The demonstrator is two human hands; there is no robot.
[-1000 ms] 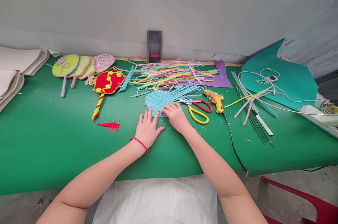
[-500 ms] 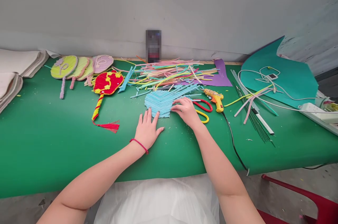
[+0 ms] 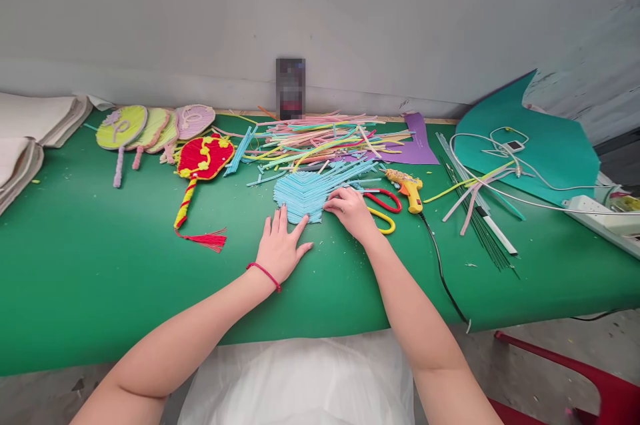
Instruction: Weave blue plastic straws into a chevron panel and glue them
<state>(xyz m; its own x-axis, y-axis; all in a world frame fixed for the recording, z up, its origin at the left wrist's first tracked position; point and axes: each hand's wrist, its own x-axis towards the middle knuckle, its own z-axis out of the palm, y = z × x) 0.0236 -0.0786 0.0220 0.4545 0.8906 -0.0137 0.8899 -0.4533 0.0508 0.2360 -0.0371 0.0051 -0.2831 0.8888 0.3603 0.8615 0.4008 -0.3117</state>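
We find the light-blue woven piece lying flat on the green table at the centre of the frame; the left hand lies palm down, fingers spread wide, holding nothing, fingertips at the piece's lower edge; the right hand rests curled on the piece's right edge, and we cannot tell whether it pinches; scissors lie just right of that hand; a yellow glue gun lies further right.

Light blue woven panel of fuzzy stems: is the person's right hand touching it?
Touching. In the head view the right hand lays its fingertips on the right edge of the light blue woven panel, with no gap.
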